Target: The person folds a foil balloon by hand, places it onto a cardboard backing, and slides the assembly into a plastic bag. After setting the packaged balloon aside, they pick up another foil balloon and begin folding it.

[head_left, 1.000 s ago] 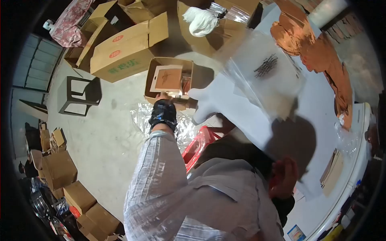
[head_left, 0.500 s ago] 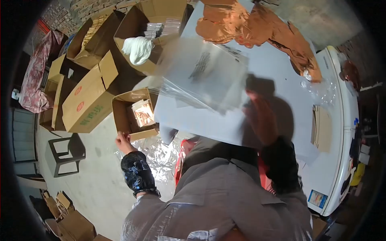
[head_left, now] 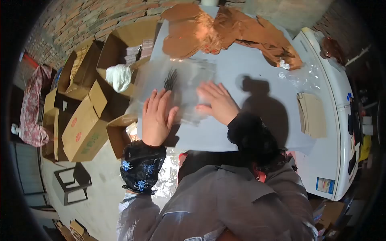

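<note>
Clear plastic sheets or bags [head_left: 189, 74] lie in a loose stack on the pale table [head_left: 217, 134]. Dark streaks [head_left: 171, 79] show on or through the plastic near its middle. My left hand [head_left: 158, 116], fingers spread and pointing away from me, rests over the lower left part of the stack. At the right side of the plastic is my right hand [head_left: 219, 102], its fingers extended and slightly blurred. Neither hand grips anything. Dark sleeve covers with blue flowers, seen best on the left [head_left: 143, 166], reach to my wrists.
Shiny copper-brown sheeting [head_left: 237, 30] spans the table's far edge. Flat cardboard pieces [head_left: 311, 115] and crumpled clear film [head_left: 307, 76] lie right. Cardboard boxes [head_left: 86, 124] stand left, with a white bundle [head_left: 119, 77] draped over one. A grey stool [head_left: 72, 183] is on the floor.
My left hand has come up from beside the small box onto the plastic. My right hand has moved left to its edge. The plastic, blurred before, now lies flatter, and the view has shifted.
</note>
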`<action>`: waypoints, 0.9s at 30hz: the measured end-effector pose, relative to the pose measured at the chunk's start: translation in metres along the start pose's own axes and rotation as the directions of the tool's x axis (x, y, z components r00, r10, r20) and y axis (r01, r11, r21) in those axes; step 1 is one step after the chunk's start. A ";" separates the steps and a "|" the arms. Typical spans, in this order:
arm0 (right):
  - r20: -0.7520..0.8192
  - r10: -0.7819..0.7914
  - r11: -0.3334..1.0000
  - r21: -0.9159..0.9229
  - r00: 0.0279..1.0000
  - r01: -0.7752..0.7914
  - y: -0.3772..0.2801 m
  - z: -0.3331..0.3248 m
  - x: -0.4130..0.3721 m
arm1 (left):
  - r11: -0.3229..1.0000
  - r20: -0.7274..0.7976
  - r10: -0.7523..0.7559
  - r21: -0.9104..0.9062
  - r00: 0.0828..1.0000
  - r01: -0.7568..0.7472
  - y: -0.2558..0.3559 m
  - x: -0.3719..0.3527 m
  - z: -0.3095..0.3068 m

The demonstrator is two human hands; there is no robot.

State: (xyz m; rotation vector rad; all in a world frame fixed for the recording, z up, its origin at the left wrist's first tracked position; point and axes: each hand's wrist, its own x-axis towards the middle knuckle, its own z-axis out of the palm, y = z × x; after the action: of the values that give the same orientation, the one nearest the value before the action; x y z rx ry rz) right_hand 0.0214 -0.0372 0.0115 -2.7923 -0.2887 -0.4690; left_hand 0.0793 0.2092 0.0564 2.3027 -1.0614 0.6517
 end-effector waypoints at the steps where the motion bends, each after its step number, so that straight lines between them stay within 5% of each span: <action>1: 0.006 0.034 0.999 0.038 0.999 -0.034 0.005 -0.007 -0.001 | 0.999 0.030 0.002 0.051 1.000 -0.004 -0.002 -0.001 0.011; 3: 0.024 0.097 0.988 0.115 0.995 -0.099 0.015 -0.023 0.000 | 0.994 0.123 -0.015 0.108 0.992 0.001 -0.007 -0.001 0.021; 6: -0.109 0.117 0.992 -0.039 0.987 -0.122 0.084 -0.033 -0.002 | 0.989 0.277 -0.048 0.149 0.960 0.006 -0.016 0.002 0.019; 7: -0.223 0.203 0.961 0.233 0.953 -0.150 0.136 -0.012 -0.002 | 0.985 0.252 -0.040 0.175 0.967 -0.005 -0.017 0.004 0.019; 9: -0.249 0.251 0.962 0.170 0.935 -0.213 0.201 -0.028 0.005 | 0.975 0.249 0.014 0.213 0.968 -0.069 -0.020 0.016 0.016; 10: -0.172 0.224 0.952 -0.173 0.959 -0.254 0.216 -0.058 0.012 | 0.983 0.244 0.038 0.163 0.969 -0.080 -0.021 0.030 0.018; 11: -0.145 0.323 0.917 -0.194 0.935 -0.347 0.245 -0.071 0.023 | 0.990 0.243 0.061 0.112 0.968 -0.090 -0.022 0.045 0.021; 12: -0.051 0.280 0.955 -0.090 0.959 -0.283 0.280 -0.088 0.033 | 0.993 0.240 0.083 0.061 0.967 -0.100 -0.023 0.063 0.027; 15: 0.014 0.666 0.725 -0.248 0.746 -0.642 0.318 -0.119 0.064 | 0.973 0.242 0.136 -0.215 0.961 -0.084 -0.016 0.136 0.064; 18: -0.268 0.409 0.865 -0.189 0.872 -0.464 0.409 -0.099 0.050 | 0.945 0.159 0.303 -0.174 0.940 -0.276 -0.007 0.208 0.127; 21: -0.145 0.455 0.865 -0.164 0.879 -0.474 0.408 -0.116 0.043 | 0.965 0.436 0.259 -0.151 0.862 -0.214 -0.025 0.260 0.199; 22: -0.258 0.336 0.863 -0.300 0.906 -0.406 0.417 -0.109 0.039 | 0.904 0.303 0.425 -0.089 0.853 -0.419 -0.036 0.267 0.224; 26: -0.203 0.439 0.841 -0.251 0.875 -0.480 0.428 -0.114 0.035 | 0.960 0.468 0.081 -0.275 0.880 0.058 -0.048 0.270 0.257; 27: -0.225 0.398 0.861 -0.243 0.889 -0.447 0.436 -0.112 0.035 | 0.975 0.423 0.105 -0.221 0.900 -0.010 -0.049 0.270 0.262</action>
State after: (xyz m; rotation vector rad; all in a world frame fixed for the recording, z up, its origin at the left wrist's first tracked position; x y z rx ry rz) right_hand 0.1277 -0.4763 0.0149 -2.9402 0.4679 -0.6732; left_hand 0.3285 -0.0741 0.0124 2.2815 -1.3291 0.0278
